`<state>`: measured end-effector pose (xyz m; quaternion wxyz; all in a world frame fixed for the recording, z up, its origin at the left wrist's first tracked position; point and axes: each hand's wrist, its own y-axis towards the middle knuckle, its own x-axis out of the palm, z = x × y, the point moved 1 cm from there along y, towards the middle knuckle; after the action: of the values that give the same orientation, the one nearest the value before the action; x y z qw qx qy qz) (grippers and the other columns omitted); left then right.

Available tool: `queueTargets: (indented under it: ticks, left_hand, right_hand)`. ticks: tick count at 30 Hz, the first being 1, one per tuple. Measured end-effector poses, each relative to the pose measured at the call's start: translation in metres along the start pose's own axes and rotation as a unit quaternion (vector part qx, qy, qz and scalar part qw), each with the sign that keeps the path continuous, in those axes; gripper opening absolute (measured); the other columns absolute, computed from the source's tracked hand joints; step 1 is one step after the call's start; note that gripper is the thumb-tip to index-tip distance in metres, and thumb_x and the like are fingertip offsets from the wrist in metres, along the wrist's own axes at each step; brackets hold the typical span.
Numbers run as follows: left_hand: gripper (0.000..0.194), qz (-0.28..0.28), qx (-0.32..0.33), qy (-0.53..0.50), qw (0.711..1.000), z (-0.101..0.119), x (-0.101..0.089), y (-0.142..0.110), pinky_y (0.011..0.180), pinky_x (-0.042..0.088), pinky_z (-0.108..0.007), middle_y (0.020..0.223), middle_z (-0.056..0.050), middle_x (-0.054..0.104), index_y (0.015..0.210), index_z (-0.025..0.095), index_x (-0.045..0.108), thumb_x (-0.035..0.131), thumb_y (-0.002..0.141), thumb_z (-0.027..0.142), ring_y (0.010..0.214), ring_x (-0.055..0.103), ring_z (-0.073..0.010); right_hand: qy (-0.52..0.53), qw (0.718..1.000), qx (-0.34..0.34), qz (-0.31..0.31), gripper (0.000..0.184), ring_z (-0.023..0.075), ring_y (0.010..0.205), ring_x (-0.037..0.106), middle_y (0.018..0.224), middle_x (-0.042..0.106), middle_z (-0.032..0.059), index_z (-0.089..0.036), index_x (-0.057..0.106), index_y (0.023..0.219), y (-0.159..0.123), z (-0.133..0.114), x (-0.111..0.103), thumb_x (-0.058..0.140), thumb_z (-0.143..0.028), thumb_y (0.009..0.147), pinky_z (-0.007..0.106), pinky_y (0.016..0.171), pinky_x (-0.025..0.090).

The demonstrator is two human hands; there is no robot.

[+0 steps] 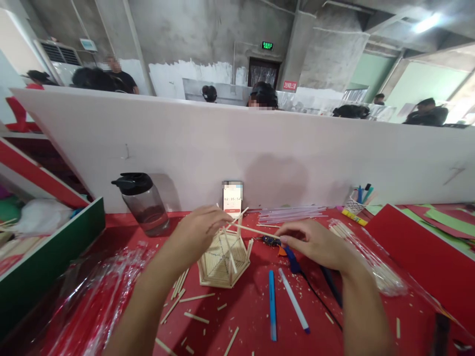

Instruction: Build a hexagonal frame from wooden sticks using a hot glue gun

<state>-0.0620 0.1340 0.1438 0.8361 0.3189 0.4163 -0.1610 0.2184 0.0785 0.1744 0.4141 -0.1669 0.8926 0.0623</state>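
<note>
A thin wooden stick (258, 231) is stretched between my two hands above the table. My right hand (309, 241) pinches its right end between thumb and fingers. At its left end my left hand (204, 227) has its fingers closed, palm down, over a small six-sided frame of wooden sticks (218, 277). The frame has a striped stick floor and a few upright and slanting sticks; the left hand hides part of its upper left. A blue hot glue gun (293, 261) with an orange trigger lies below my right hand, its cord trailing toward me.
A phone (232, 198) showing a timer leans on the white partition (193, 148). A water bottle (146, 205) stands left. Translucent glue sticks (291, 214), a blue pen (272, 304), a white pen (294, 300), bagged sticks (367, 257) and stick offcuts lie on the red table. People sit beyond.
</note>
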Motion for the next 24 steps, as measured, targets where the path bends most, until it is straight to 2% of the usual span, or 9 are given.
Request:
queueTargets:
  ticks: [3,5,11,17,24]
  left_hand:
    - [0.025,0.02,-0.063,-0.046,0.997,-0.017,-0.019,-0.009,0.091,0.05,-0.033,0.105,-0.002,0.073,0.1,0.026,0.071,0.047,0.094,0.028,0.098,0.065,-0.0191]
    - [0.022,0.025,-0.088,-0.075,0.993,-0.03,-0.025,-0.016,0.09,0.051,-0.033,0.105,-0.002,0.073,0.1,0.026,0.071,0.052,0.092,0.031,0.097,0.066,-0.0193]
    - [0.022,0.026,-0.164,-0.185,0.969,-0.061,-0.019,-0.027,0.089,0.053,-0.036,0.1,-0.005,0.075,0.096,0.021,0.072,0.062,0.085,0.037,0.093,0.068,-0.0211]
    - [0.028,0.021,-0.18,-0.209,0.961,-0.067,-0.014,-0.026,0.089,0.052,-0.035,0.099,-0.006,0.076,0.093,0.019,0.073,0.062,0.083,0.043,0.094,0.068,-0.0225]
    - [0.029,0.028,-0.17,-0.219,0.96,-0.069,-0.011,-0.027,0.086,0.053,-0.034,0.097,-0.007,0.077,0.088,0.019,0.076,0.065,0.076,0.044,0.093,0.069,-0.0245]
  right_hand:
    - [-0.001,1.0,-0.021,0.007,0.022,0.0194,0.091,0.065,0.101,0.074,0.0026,-0.024,0.073,0.099,0.01,-0.004,0.01,0.054,-0.033,0.094,0.031,0.078,0.048]
    - [-0.003,0.999,-0.036,-0.001,0.022,0.019,0.089,0.065,0.099,0.074,0.0026,-0.024,0.074,0.098,0.017,-0.006,0.017,0.054,-0.032,0.094,0.031,0.077,0.047]
    - [0.008,0.999,-0.044,-0.017,0.022,0.02,0.086,0.066,0.095,0.075,0.0035,-0.022,0.075,0.094,0.029,-0.006,0.032,0.055,-0.031,0.091,0.032,0.075,0.047]
    - [0.032,0.999,-0.028,-0.015,0.023,0.0198,0.087,0.067,0.1,0.075,0.0048,-0.023,0.074,0.101,0.028,-0.003,0.033,0.055,-0.031,0.092,0.031,0.076,0.049]
    - [0.043,0.998,-0.038,-0.002,0.022,0.0193,0.086,0.067,0.095,0.075,0.004,-0.024,0.075,0.099,0.03,0.001,0.037,0.056,-0.034,0.093,0.03,0.077,0.048]
